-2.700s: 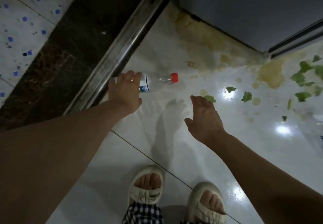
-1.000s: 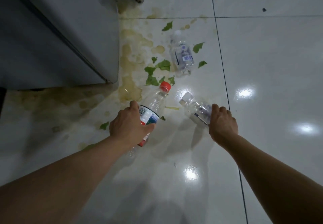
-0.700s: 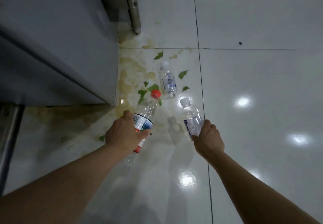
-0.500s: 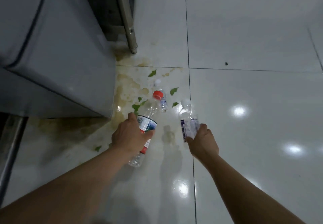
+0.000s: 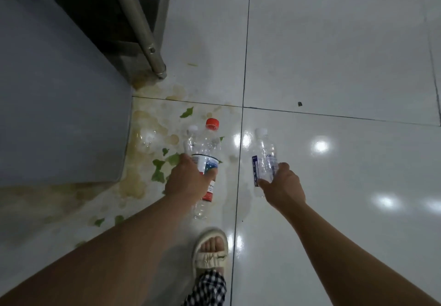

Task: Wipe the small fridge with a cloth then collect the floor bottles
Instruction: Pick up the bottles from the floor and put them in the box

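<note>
Both hands are out in front of me, each holding a bottle. Left hand (image 5: 188, 181) is wrapped around the middle of a clear red-capped bottle (image 5: 207, 160), fingers curled over its label, cap pointing away from me, base toward me. Right hand (image 5: 281, 187) grips the lower part of a smaller clear white-capped bottle (image 5: 263, 155) with a blue-edged label, thumb on the left side, fingers on the right, cap also pointing away. Both bottles are off the floor (image 5: 334, 55), apart from each other.

A third bottle (image 5: 191, 138), clear with a white cap, shows just left of the red-capped one, partly hidden behind it; can't tell for sure whether it lies on the tiles or how it sits.

Grey small fridge (image 5: 59, 102) fills the left side, its corner near my left hand. Behind it a metal leg (image 5: 143, 31) comes down to the floor. Yellowish stains (image 5: 140, 124) spread over the white tiles along the fridge's edge, with green leaf scraps (image 5: 158, 169) scattered in them, some just beside my left hand. One foot in a pale sandal (image 5: 211, 248) stands below the bottles, checked trouser leg (image 5: 207, 289) above it. Ceiling light reflections dot the glossy tiles on the right.
</note>
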A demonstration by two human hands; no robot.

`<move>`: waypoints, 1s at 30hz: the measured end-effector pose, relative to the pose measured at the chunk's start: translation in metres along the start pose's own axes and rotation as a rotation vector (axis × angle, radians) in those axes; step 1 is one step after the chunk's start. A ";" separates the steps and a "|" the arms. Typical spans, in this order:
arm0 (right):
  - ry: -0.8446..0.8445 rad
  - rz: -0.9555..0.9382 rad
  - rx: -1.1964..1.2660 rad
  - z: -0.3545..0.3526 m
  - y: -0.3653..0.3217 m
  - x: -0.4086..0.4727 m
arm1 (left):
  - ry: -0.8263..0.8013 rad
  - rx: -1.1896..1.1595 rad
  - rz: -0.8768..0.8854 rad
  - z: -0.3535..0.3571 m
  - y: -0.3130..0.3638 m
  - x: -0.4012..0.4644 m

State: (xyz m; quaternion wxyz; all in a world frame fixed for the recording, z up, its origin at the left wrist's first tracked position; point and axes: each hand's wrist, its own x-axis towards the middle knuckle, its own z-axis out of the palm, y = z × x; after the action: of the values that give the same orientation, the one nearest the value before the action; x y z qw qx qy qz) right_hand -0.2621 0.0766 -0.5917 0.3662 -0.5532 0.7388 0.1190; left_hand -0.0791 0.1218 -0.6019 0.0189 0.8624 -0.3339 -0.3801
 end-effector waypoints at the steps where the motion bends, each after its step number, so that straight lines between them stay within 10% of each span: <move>1: -0.013 -0.005 -0.005 -0.001 0.000 0.011 | -0.003 -0.011 -0.004 0.005 0.007 0.007; 30: -0.321 -0.314 -0.199 0.053 -0.003 0.149 | 0.112 0.195 -0.058 0.100 0.057 0.113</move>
State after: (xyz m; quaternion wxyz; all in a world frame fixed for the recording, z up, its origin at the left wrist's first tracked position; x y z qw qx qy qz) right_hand -0.2556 -0.0026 -0.7288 0.4368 -0.6684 0.5607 0.2192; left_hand -0.1227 0.0331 -0.7291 -0.0574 0.8894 -0.3426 -0.2973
